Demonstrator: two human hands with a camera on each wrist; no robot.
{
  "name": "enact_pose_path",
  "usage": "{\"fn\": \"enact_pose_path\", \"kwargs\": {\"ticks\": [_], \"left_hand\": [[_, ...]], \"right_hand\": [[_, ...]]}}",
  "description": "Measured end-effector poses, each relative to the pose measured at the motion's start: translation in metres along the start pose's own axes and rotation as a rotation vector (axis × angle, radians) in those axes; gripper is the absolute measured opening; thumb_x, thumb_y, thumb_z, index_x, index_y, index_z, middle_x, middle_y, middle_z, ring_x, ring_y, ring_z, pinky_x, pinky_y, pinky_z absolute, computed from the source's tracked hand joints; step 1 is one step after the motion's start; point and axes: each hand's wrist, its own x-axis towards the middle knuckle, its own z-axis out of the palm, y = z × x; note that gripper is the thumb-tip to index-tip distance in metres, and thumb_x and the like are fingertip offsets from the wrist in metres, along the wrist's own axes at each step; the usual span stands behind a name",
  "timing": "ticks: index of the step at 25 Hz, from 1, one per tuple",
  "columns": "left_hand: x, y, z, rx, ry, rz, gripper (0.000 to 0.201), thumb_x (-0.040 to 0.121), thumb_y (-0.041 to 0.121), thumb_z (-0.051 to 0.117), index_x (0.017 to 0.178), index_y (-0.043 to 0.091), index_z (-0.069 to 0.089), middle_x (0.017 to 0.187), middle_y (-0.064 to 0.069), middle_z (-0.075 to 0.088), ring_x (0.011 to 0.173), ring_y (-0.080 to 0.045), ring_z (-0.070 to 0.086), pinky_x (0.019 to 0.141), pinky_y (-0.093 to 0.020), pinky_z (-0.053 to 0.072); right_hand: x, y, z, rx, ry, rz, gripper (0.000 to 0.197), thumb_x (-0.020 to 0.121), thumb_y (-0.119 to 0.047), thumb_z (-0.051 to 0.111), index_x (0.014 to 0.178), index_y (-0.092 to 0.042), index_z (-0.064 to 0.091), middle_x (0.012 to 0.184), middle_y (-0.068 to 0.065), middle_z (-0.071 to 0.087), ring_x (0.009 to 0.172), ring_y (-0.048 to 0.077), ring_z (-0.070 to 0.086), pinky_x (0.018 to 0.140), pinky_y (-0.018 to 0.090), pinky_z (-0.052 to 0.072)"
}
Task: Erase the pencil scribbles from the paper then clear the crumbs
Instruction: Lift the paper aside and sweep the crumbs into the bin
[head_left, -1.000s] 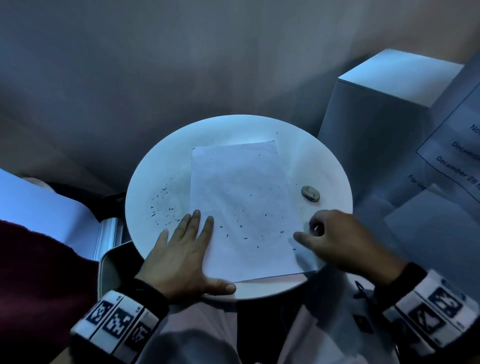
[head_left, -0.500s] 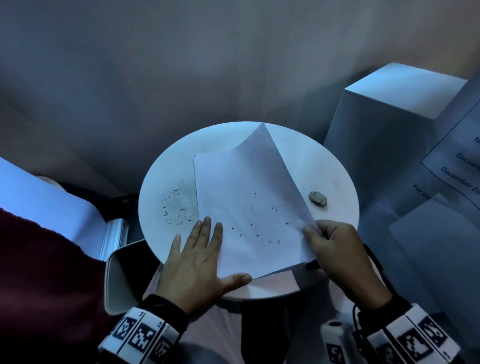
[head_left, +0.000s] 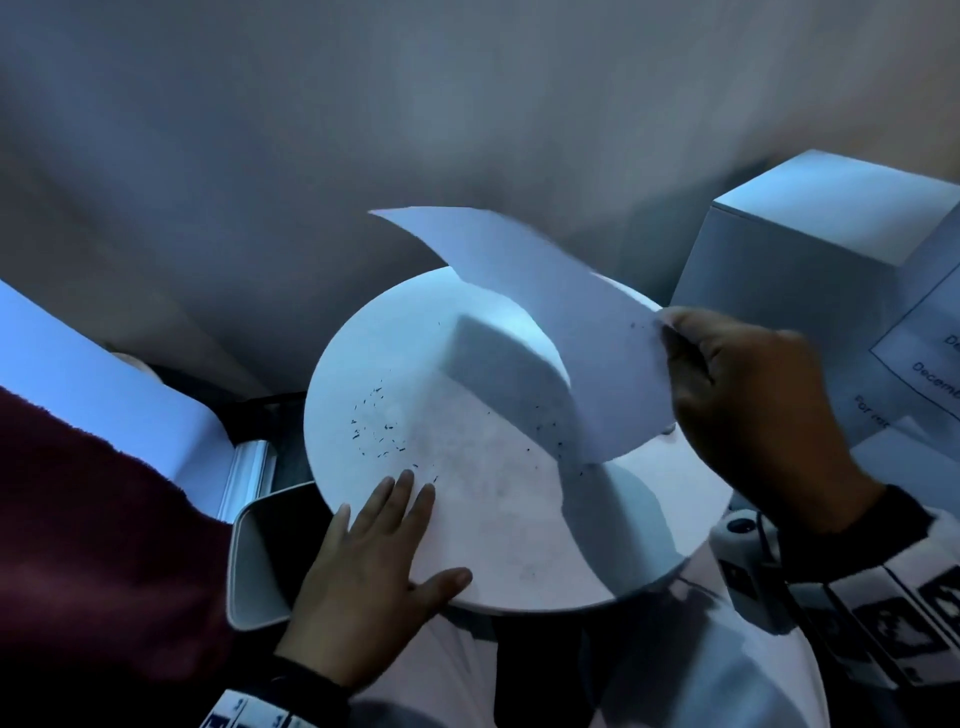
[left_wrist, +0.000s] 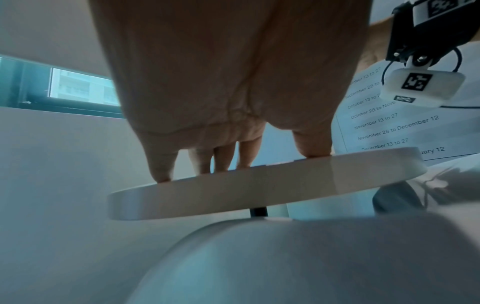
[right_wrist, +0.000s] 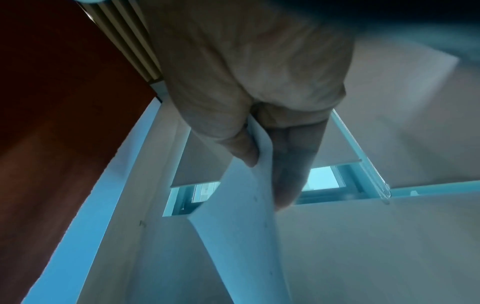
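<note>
My right hand (head_left: 670, 332) pinches the right edge of the white paper (head_left: 561, 322) and holds it up over the round white table (head_left: 519, 545). The sheet curls, its far corner high and its lower end near the tabletop. The right wrist view shows the paper (right_wrist: 239, 226) caught between thumb and fingers of that hand (right_wrist: 262, 164). My left hand (head_left: 384, 530) lies flat on the table's near left part, fingers straight; the left wrist view shows its fingers (left_wrist: 221, 162) on the table's rim (left_wrist: 259, 191). Dark eraser crumbs (head_left: 379, 421) lie scattered left of centre, and a few cling to the paper. The eraser is hidden behind my right hand.
A pale bin (head_left: 260, 561) stands just below the table's left edge. A white box (head_left: 810, 244) and a printed sheet (head_left: 935, 364) stand close on the right. Dark red fabric (head_left: 78, 519) fills the lower left. A plain wall lies beyond the table.
My right hand took the paper's right edge and lifted the sheet off the table. The paper came out from under my left hand, which stays flat. Crumbs slid down the sheet.
</note>
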Motion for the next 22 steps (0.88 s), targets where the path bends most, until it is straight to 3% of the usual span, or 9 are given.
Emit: {"fn": "enact_pose_path", "kwargs": {"ticks": [3,7,15,17,19,22], "left_hand": [[0.001,-0.001,0.002,-0.006,0.022,0.014,0.128,0.049,0.101,-0.013,0.159,0.036,-0.002,0.158,0.018,-0.022,0.143,0.003,-0.025,0.115,-0.029,-0.014],[0.003,-0.002,0.003,-0.023,0.025,0.014,0.129,0.048,0.101,-0.014,0.159,0.036,-0.001,0.159,0.018,-0.02,0.142,0.003,-0.024,0.115,-0.028,-0.014],[0.0,-0.002,0.002,-0.062,0.039,0.005,0.128,0.043,0.099,-0.021,0.157,0.042,-0.003,0.158,0.023,-0.02,0.141,0.008,-0.026,0.111,-0.023,-0.023],[0.0,0.0,0.001,-0.059,0.043,0.01,0.129,0.043,0.099,-0.021,0.157,0.042,-0.003,0.158,0.023,-0.02,0.141,0.009,-0.026,0.11,-0.022,-0.024],[-0.001,0.0,0.0,-0.075,0.043,0.004,0.129,0.042,0.1,-0.021,0.156,0.042,-0.004,0.157,0.023,-0.022,0.142,0.008,-0.025,0.111,-0.023,-0.023],[-0.002,-0.001,0.001,-0.075,0.035,0.003,0.127,0.044,0.1,-0.021,0.156,0.042,-0.006,0.157,0.024,-0.022,0.143,0.008,-0.025,0.114,-0.025,-0.021]], "right_hand": [[0.005,0.001,0.001,0.002,0.007,-0.027,0.027,0.095,-0.023,0.045,0.098,-0.013,0.07,0.076,0.019,0.071,0.068,0.042,0.066,0.058,0.041,0.051],[0.023,0.002,-0.004,-0.028,0.043,-0.052,0.021,0.095,-0.016,0.052,0.083,-0.007,0.066,0.071,0.025,0.065,0.068,0.048,0.062,0.055,0.036,0.045],[0.048,0.017,-0.003,-0.02,0.016,-0.036,0.03,0.094,-0.021,0.052,0.076,0.0,0.063,0.065,0.025,0.061,0.062,0.043,0.058,0.057,0.037,0.042],[0.052,0.021,-0.007,0.0,0.027,0.038,0.032,0.093,-0.02,0.052,0.073,0.004,0.061,0.058,0.024,0.054,0.057,0.029,0.058,0.057,0.037,0.041],[0.065,0.029,-0.007,0.174,0.071,0.203,0.032,0.089,-0.015,0.054,0.067,0.008,0.058,0.046,0.011,0.049,0.046,0.01,0.049,0.053,0.03,0.046],[0.093,0.052,0.0,0.505,0.093,0.536,0.021,0.085,-0.006,0.058,0.081,0.013,0.066,0.06,0.002,0.049,0.044,0.015,0.051,0.043,0.031,0.058]]}}
